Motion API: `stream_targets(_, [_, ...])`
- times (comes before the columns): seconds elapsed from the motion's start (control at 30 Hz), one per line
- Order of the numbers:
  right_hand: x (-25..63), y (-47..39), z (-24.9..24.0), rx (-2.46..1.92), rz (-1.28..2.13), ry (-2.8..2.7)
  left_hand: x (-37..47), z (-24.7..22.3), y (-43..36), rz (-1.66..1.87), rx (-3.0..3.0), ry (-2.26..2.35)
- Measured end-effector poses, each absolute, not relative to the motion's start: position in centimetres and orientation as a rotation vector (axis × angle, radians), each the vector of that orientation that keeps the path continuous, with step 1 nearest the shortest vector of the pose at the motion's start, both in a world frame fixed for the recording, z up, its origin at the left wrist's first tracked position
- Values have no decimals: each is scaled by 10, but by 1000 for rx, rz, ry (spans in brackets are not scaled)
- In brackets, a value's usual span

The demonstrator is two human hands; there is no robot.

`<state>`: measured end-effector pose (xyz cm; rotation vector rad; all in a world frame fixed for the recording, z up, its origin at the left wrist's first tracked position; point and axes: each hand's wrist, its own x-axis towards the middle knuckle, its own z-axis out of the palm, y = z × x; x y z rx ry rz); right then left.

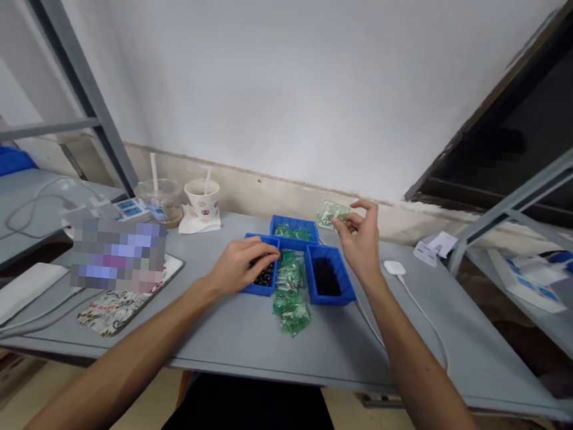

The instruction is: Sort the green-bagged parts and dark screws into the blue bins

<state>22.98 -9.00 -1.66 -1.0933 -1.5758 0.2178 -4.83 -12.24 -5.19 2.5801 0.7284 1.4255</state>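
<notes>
My right hand (362,238) is raised above the back of the desk, thumb and fingers pinching a small clear green plastic bag (327,212). Over the left blue bin (260,290) hangs my left hand (239,263), its fingertips pressed together. Whatever they pinch is too small or hidden to make out. Small dark round parts (263,277) lie in that bin. The right blue bin (336,301) holds a heap of black pieces (326,277). Between the two bins lies a pile of green plastic bags (291,309). Behind them, a third blue bin (278,220) contains more green bags.
A paper cup (202,202) on a napkin and a clear plastic cup (167,208), both with straws, stand at the back left. A patterned flat case (120,307) lies left. To the right are a white charger (393,268) with its cable and folded white paper (434,247).
</notes>
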Motion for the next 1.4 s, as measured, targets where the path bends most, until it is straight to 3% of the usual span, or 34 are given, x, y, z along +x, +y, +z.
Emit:
stream_targets(0.17, [223, -32, -36, -1557, 111, -2035, -48, -57, -120, 1370, 2606, 731])
stream_targets(0.37, [204, -10, -57, -1719, 43, -2234, -49, -59, -118, 1362, 2616, 727])
stream_targets(0.6, [196, -4, -43, -1848, -60, -2406, -48, -58, -119, 1351, 2634, 708])
stream_targets(0.8, [187, -38, -22, -1776, -174, -2380, -49, -59, -118, 1350, 2616, 731])
stream_targets(1.0, [172, -113, -21, -1347, -39, -2723, -49, -62, -118, 1317, 2626, 741])
stream_targets(1.4, [164, -124, -41, -1408, 38, -2873, -49, -61, -118, 1285, 2651, 772])
